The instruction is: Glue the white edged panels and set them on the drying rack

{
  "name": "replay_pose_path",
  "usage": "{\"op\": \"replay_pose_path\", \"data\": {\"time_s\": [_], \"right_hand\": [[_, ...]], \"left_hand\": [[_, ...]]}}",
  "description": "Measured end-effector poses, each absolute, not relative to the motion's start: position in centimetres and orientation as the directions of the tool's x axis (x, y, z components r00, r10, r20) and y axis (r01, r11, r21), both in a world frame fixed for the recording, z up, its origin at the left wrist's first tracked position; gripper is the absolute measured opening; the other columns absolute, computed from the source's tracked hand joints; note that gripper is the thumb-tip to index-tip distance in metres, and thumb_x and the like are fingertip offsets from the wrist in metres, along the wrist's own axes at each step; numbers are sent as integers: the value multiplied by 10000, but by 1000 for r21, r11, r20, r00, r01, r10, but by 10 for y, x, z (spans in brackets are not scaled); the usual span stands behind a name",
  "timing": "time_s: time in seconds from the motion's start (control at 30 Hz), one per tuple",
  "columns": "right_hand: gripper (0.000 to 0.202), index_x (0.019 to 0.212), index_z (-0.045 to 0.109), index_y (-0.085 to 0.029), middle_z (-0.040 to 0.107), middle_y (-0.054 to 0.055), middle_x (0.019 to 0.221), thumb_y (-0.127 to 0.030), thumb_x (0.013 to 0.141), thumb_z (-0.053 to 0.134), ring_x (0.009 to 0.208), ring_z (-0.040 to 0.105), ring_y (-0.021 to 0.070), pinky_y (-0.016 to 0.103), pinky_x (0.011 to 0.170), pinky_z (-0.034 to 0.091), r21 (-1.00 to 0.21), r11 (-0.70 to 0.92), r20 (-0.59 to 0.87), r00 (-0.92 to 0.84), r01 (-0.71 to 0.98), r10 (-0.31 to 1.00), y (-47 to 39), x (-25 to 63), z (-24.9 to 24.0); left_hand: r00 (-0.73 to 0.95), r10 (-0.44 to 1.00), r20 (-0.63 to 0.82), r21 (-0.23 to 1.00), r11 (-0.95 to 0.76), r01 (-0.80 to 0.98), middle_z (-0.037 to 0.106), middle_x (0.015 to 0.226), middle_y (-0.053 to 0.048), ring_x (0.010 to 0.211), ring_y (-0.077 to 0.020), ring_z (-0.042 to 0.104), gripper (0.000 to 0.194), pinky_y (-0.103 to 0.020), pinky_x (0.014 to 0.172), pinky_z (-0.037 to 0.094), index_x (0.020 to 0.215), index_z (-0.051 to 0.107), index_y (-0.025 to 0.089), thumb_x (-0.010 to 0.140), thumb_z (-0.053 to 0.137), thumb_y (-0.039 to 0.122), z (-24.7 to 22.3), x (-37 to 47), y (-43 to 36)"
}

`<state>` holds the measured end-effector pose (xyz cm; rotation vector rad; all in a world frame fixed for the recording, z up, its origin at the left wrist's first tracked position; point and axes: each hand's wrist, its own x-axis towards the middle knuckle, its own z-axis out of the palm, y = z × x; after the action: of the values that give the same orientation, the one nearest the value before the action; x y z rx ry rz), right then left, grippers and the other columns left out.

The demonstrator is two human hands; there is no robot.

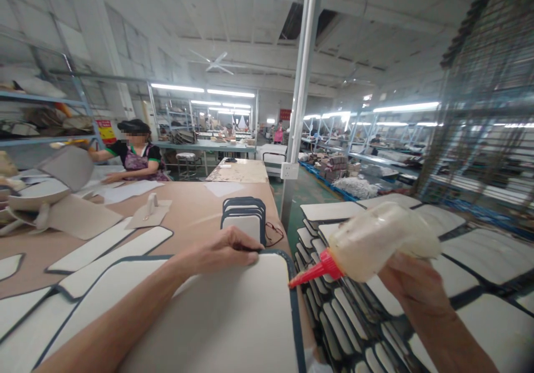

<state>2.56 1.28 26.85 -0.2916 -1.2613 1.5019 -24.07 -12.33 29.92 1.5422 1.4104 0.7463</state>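
My left hand [227, 250] is closed on the far edge of a large white panel [233, 312] with a dark rounded border, thumb on top and fingers beyond the edge. In my right hand [413, 278] is a cloudy plastic squeeze bottle [371, 242], tipped on its side. Its red nozzle [312, 270] points left, with the tip at the panel's dark right border near the corner. Beneath the held panel, another bordered panel [112, 284] shows at the left.
Small bordered panels [242, 223] stand stacked beside eyeglasses [274, 233] on the brown table [196, 195]. Many more panels [342, 317] lie racked at right. A metal post [298, 112] rises beyond the table's edge. A co-worker [139, 159] sits at the far left side.
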Motion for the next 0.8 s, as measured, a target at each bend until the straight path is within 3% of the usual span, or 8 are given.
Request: {"op": "replay_pose_path", "data": {"time_s": [0.37, 0.57, 0.8], "right_hand": [[564, 996, 652, -344, 731, -32, 797, -348, 458, 821, 852, 685, 294, 404, 846, 524, -831, 80, 361, -423, -551, 831, 3, 17, 272], [538, 993, 659, -339, 728, 2, 862, -373, 475, 801, 873, 678, 309, 415, 832, 530, -852, 73, 350, -460, -518, 816, -1, 15, 274], [490, 992, 660, -297, 730, 21, 780, -381, 529, 799, 831, 687, 294, 442, 847, 518, -868, 54, 341, -514, -494, 787, 5, 23, 263]], "left_hand": [[150, 979, -140, 913, 69, 402, 465, 559, 18, 513, -85, 375, 305, -201, 453, 254, 710, 666, 104, 772, 582, 390, 292, -255, -117], [113, 981, -155, 917, 101, 386, 527, 608, -1, 535, -95, 417, 317, -197, 471, 285, 782, 693, 93, 760, 592, 393, 288, -261, -114], [89, 984, -153, 925, 111, 364, 587, 637, -11, 538, -110, 474, 319, -200, 488, 342, 797, 700, 106, 749, 598, 405, 286, -266, -113]]}}
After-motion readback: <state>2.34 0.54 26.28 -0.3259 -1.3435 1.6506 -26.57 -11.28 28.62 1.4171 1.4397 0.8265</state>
